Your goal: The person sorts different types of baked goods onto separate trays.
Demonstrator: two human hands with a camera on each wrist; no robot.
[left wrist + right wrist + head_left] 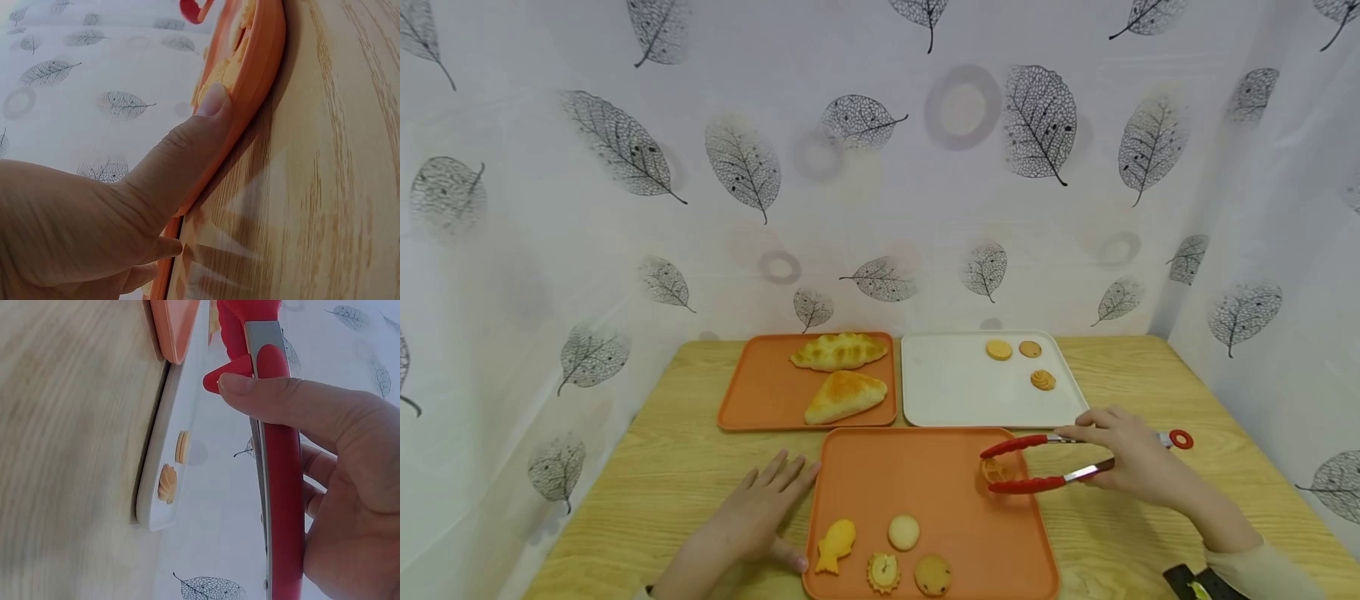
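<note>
My right hand (pixel 1138 458) grips a pair of tongs (pixel 1030 484) with red tips and metal arms. In the right wrist view its thumb (pixel 237 384) lies on a red tab of the tongs. The tong tips stand on either side of a small golden-brown cookie (pixel 995 472), over the right part of the front orange tray (pixel 917 462). My left hand (pixel 748 517) spreads at that tray's left side, its thumb (pixel 214 103) at the rim. Near the tray's front are a fish-shaped cookie (pixel 837 546), a pale round cookie (pixel 904 532), a scalloped cookie (pixel 883 572) and a speckled cookie (pixel 933 575).
Behind, on the left, an orange tray (pixel 763 383) bears a long braided bread (pixel 840 352) and a triangular pastry (pixel 846 397). Beside it a white tray (pixel 955 383) carries three small cookies. A leaf-print curtain (pixel 805 225) surrounds the wooden table (pixel 655 467).
</note>
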